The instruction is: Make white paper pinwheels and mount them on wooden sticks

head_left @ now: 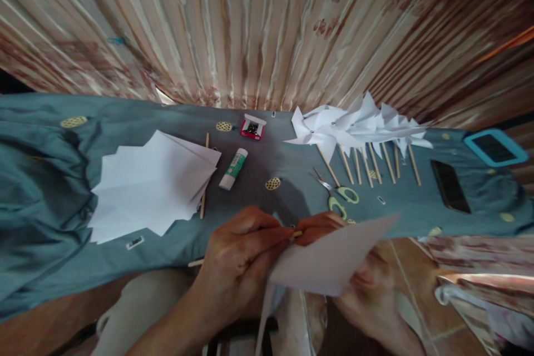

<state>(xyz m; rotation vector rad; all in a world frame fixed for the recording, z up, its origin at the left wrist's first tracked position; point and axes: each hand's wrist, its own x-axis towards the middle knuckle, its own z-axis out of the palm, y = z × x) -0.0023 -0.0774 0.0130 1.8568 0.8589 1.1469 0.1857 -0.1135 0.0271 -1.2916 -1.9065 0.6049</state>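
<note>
My left hand is closed, its fingertips pinching near the end of a thin wooden stick. A stick end also pokes out left of my wrist, in line with that tip. My right hand is closed around a white paper pinwheel, which covers part of its palm and fingers. Both hands' fingertips meet at the stick's tip, over the table's front edge. Where the paper joins the stick is hidden. Just beyond my right fingers lie scissors with green handles.
White paper sheets are stacked at left, partly over a wooden stick. A glue stick and an open red box of small dark pieces lie mid-table. Several finished pinwheels, a phone and a blue-framed device are at right.
</note>
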